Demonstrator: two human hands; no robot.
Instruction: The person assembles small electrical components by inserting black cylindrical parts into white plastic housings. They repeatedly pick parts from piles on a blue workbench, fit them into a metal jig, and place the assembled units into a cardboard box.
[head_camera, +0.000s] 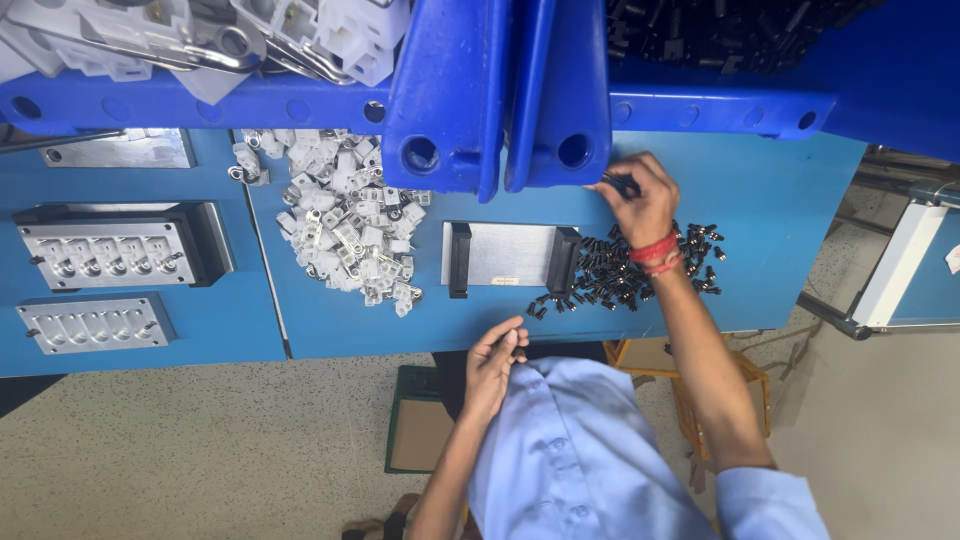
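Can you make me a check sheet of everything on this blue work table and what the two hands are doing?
Surface: blue table, partly bare.
Job's things: small black parts heaped beside a grey metal plate with black ends.
Clutter: pile of white plastic pieces; two grey metal moulds; blue bins above.
Grips: right hand pinches black parts near the bins; left hand sits at the table edge holding something small, too small to tell.
Cables: nothing seen.
Surroundings: speckled floor, brown mat below the table, white frame at right.
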